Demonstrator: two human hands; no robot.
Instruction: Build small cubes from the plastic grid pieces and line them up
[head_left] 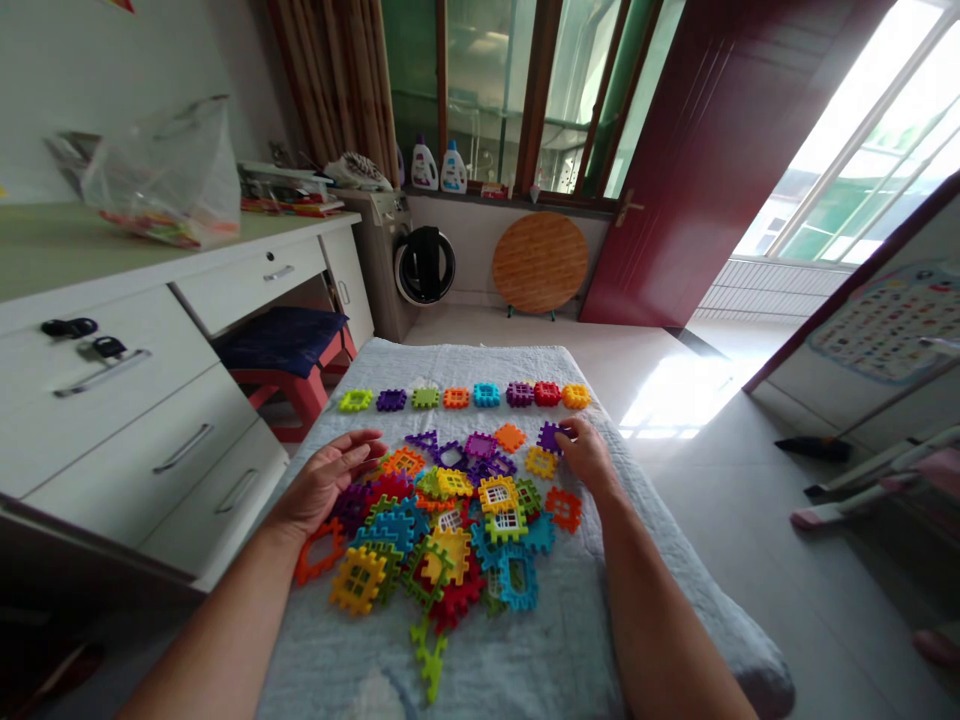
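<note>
My right hand (589, 452) pinches the edge of a purple interlocking plastic building piece (551, 437) at the right side of a loose heap. A yellow piece (541, 462) and an orange window piece (563, 509) lie near that hand. My left hand (330, 480) rests at the heap's left edge, fingers loosely bent and apart, with nothing seen in it. Close to it are an orange piece (403, 462) and a larger orange frame (320, 552). Behind the heap runs a row of several block cubes, from a lime one (355, 400) to a yellow-orange one (576, 396).
The pieces lie on a table covered with a pale blue cloth (555, 640). A stool (289, 345) and a white desk with drawers (150, 400) stand at left. Further back are a washing machine (390, 265), a round wooden tabletop (540, 262) and a red door (720, 150).
</note>
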